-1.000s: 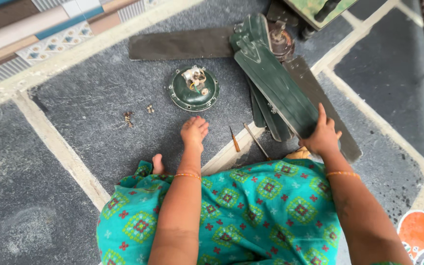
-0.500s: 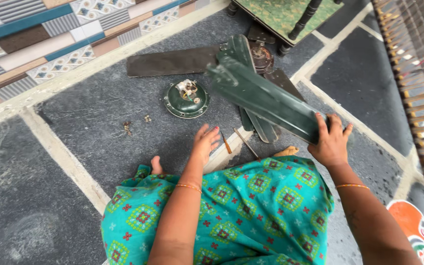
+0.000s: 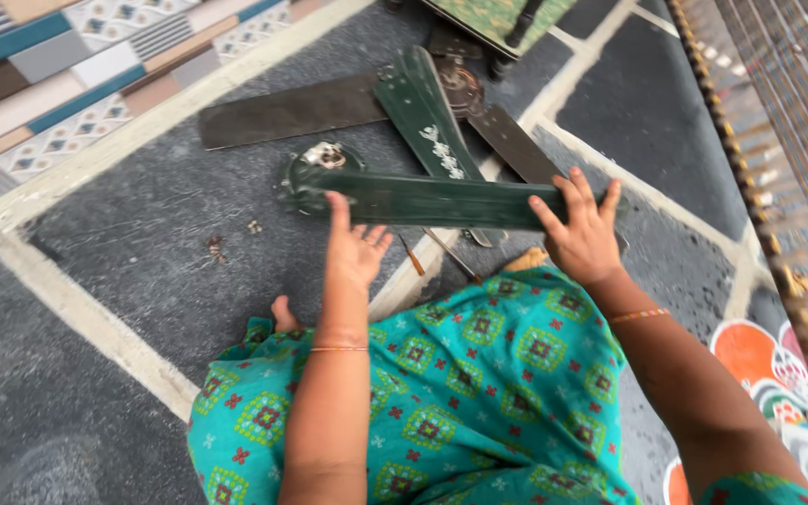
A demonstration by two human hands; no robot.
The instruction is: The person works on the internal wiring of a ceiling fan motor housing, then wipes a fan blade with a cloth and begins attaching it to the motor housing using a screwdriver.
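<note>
The person is sitting on the dark stone floor (image 3: 133, 234) in a teal patterned garment (image 3: 460, 393). Both hands are holding a dark green fan blade (image 3: 441, 198) level above the floor at twelve o'clock from the lap. The left hand (image 3: 355, 251) is reaching up from below, fingers loosely spread, index finger touching the blade's near edge. The right hand (image 3: 584, 234) is gripping the blade's three o'clock end, fingers spread over its top. Farther off, a second green blade (image 3: 427, 117) and a brown blade (image 3: 282, 112) are lying flat, with small screws (image 3: 217, 248) at ten o'clock
</note>
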